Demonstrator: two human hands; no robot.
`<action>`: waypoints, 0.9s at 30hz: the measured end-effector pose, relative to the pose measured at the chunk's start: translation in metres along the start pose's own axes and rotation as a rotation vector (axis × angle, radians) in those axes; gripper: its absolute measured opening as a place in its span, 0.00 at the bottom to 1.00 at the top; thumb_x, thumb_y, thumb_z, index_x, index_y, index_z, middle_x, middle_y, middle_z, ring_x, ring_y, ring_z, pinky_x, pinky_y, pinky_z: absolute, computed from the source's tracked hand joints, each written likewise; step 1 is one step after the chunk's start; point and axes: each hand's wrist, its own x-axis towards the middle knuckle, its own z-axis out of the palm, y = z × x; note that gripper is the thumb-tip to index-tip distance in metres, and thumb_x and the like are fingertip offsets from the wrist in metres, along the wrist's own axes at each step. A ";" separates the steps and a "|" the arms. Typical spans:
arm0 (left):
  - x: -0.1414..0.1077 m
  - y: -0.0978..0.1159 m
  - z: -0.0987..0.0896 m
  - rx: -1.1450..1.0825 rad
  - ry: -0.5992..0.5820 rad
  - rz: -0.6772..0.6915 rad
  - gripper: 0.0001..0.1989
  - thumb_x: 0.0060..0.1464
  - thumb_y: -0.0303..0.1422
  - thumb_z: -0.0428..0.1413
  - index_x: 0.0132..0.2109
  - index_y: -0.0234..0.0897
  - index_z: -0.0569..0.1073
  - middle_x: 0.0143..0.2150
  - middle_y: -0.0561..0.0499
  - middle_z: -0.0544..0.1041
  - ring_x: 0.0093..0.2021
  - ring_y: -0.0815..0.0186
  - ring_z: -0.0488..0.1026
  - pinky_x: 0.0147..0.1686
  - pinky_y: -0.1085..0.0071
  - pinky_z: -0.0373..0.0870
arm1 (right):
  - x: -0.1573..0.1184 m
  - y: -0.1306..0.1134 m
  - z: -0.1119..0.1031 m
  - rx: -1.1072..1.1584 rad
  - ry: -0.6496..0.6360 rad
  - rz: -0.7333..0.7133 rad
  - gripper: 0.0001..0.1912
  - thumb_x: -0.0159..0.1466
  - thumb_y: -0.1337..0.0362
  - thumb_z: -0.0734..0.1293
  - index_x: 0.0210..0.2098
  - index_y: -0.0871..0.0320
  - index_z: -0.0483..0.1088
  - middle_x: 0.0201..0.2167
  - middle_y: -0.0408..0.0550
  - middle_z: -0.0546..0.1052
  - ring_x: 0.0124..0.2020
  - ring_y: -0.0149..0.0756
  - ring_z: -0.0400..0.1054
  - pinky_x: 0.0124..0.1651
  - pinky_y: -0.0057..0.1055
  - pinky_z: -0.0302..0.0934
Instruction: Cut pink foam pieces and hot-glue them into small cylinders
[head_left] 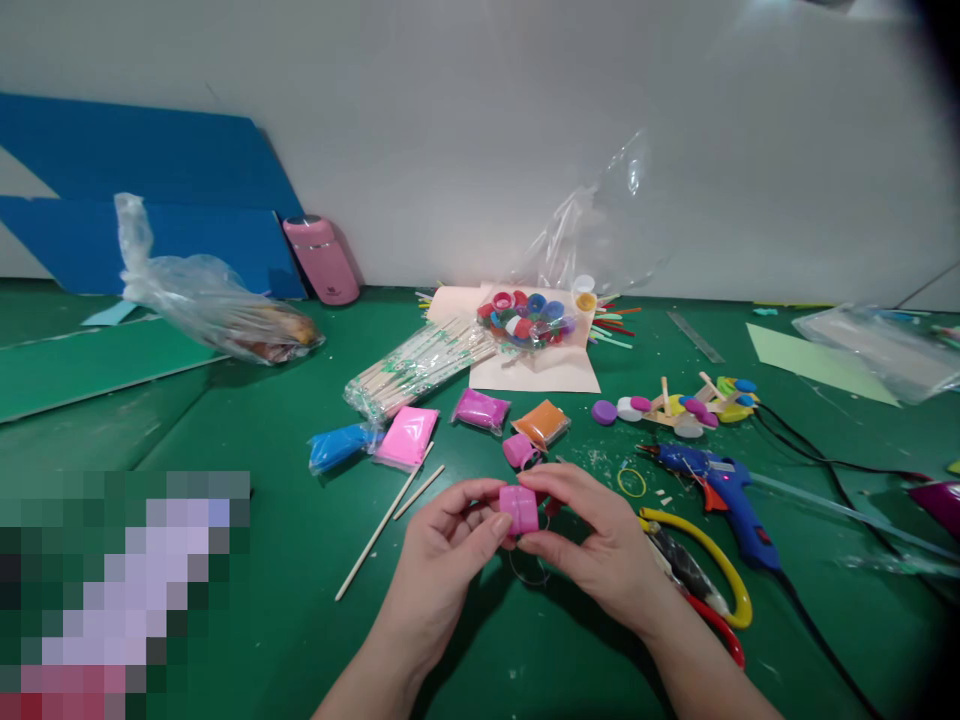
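Between my left hand [454,545] and my right hand [600,545], low in the middle of the head view, are pink bottle caps [519,510] that look like two set end to end. Fingers and thumb of each hand are closed on them from either side. A thin clear ring or loop shows faintly just below the caps. Just beyond my fingertips another pink cap [517,450] with a loose ring lies on the green table [300,640]. To the left of my hands are two wooden sticks [386,520], one longer than the other.
A blue glue gun [720,480] and yellow-and-red-handled pliers [739,590] lie to the right, by a cap-and-stick model [675,408]. Clay packets [409,436], bagged sticks [420,365] and a bag of caps [525,322] lie beyond. A pink flask [322,260] leans behind.
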 end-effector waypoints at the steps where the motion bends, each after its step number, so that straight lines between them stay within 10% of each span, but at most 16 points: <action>1: 0.000 0.000 0.001 -0.001 0.005 0.001 0.10 0.41 0.27 0.60 0.35 0.35 0.74 0.29 0.51 0.76 0.28 0.71 0.69 0.30 0.77 0.65 | 0.000 0.000 0.000 0.002 0.004 0.000 0.20 0.54 0.64 0.68 0.46 0.51 0.65 0.43 0.46 0.69 0.45 0.37 0.62 0.48 0.33 0.56; 27: 0.001 0.000 0.002 0.015 0.037 0.048 0.11 0.40 0.26 0.60 0.36 0.36 0.75 0.35 0.51 0.75 0.34 0.70 0.70 0.36 0.77 0.66 | -0.002 0.004 0.005 -0.067 0.070 -0.073 0.20 0.54 0.67 0.67 0.46 0.51 0.64 0.44 0.45 0.69 0.46 0.36 0.62 0.49 0.32 0.56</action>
